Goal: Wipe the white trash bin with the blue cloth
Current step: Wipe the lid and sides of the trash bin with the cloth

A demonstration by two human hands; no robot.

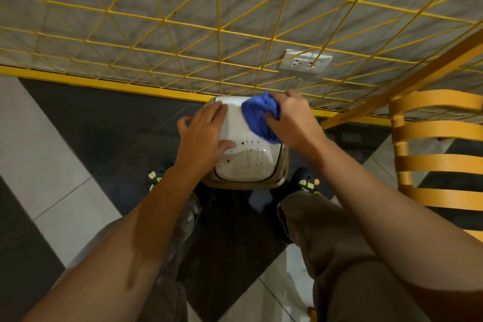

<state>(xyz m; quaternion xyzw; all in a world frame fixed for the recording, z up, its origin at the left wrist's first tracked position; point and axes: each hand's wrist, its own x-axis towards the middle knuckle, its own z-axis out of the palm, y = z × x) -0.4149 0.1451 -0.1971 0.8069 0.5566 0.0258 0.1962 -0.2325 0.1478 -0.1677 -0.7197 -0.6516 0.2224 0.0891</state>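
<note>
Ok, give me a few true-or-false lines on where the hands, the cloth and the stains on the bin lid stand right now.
1. The right hand holds the blue cloth on the white trash bin. True.
2. The left hand is off the bin. False: it rests flat on the lid's left side.
3. Brown stains show on the lid's near part. True.
4. The cloth covers those stains. False: it sits on the far right part, beyond them.
5. The bin stands between the person's shoes. True.

dim warm indoor light | soft shadows | wide-angle edge bending | slight motion blur throughout
</note>
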